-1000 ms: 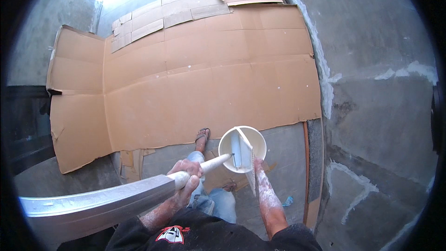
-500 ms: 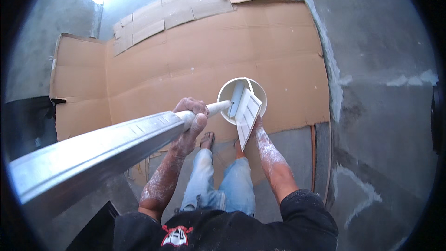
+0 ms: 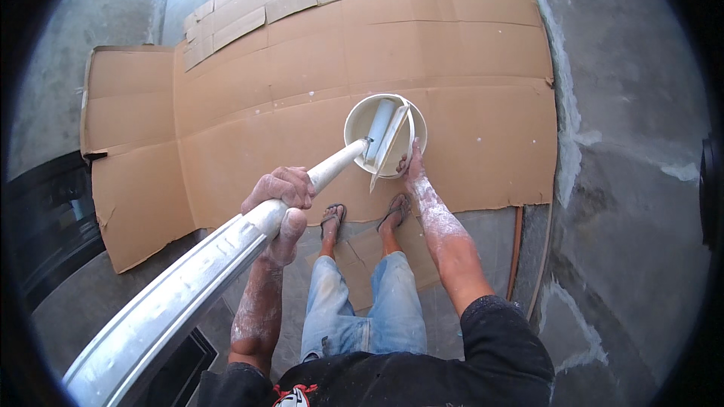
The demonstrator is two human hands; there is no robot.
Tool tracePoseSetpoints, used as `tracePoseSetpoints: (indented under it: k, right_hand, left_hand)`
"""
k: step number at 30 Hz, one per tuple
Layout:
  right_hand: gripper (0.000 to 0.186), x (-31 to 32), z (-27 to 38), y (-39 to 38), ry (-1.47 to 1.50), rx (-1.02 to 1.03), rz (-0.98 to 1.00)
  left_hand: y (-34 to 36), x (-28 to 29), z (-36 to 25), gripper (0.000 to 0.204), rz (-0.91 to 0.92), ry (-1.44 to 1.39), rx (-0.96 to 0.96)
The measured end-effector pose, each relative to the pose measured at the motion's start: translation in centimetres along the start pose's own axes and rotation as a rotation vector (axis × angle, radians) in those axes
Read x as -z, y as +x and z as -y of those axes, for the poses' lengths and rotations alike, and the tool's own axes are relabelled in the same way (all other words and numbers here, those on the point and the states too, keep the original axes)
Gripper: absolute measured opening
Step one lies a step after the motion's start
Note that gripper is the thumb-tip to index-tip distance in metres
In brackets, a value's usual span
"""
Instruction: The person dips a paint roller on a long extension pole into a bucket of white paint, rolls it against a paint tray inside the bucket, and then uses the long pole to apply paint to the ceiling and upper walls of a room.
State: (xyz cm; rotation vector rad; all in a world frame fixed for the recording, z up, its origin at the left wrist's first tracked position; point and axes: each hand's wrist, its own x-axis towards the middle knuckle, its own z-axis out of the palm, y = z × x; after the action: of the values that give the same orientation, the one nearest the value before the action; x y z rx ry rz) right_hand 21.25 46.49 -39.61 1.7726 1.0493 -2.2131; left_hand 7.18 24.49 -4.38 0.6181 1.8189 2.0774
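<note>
The left hand (image 3: 280, 187) is closing tightly round a white pole (image 3: 337, 166), fingers over the top and thumb along the near side. A long silver bar (image 3: 162, 305) is running back from that grip toward the lower left. The pole's far end is reaching over the left rim of a white bucket (image 3: 357, 124) and meeting a pale roller (image 3: 379, 130) inside it. The bucket is sitting ahead and to the right of the left hand, well apart from it. The right hand (image 3: 415, 167) is curling round the bucket's near right rim. A thin white board (image 3: 391, 142) is leaning between the roller and that hand, its lower end jutting past the near rim; whether the fingers are touching it cannot be told. The board is hiding part of the bucket's inside. Brown cardboard (image 3: 264, 132) is spreading out beyond and below the bucket, two sandalled feet (image 3: 330, 218) are standing by its near edge, and a grey wall (image 3: 641, 68) is rising on the right. The silver bar is blocking some of the lower-left floor.
</note>
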Motion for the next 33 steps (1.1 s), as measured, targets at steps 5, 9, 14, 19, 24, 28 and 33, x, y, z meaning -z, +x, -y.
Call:
tracePoseSetpoints:
  k: [5,9,14,19,24,28,33]
  right_hand:
    - [0.08,1.4,0.5,0.4,-0.318,0.294,-0.198]
    - [0.081,-3.5,5.1,-3.3,-0.5,0.738,-0.227]
    - [0.056,-6.8,11.8,-8.8,-1.057,0.408,-0.259]
    - [0.036,0.7,8.3,-8.9,-0.749,0.408,-0.402]
    - [0.043,4.0,-1.1,-11.2,-0.603,0.305,-0.568]
    - [0.045,3.4,-2.5,-10.4,-0.365,0.254,-0.673]
    - [0.041,1.6,3.0,-12.8,-0.722,0.353,-0.523]
  left_hand:
    - [0.2,-1.1,-0.4,0.041,-0.028,0.024,-0.011]
    - [-1.3,-2.2,-1.1,0.043,-0.032,0.029,0.016]
    - [-2.1,-2.7,-1.7,0.04,-0.036,0.061,-0.027]
    - [-1.7,-2.4,-3.4,0.035,-0.117,0.138,-0.079]
    - [-1.6,-1.9,-5.1,0.035,-0.217,0.131,-0.082]
    - [-1.1,-2.3,-6.2,0.036,-0.213,0.119,-0.058]
    - [-1.0,-2.5,-7.6,0.037,-0.206,0.116,-0.063]
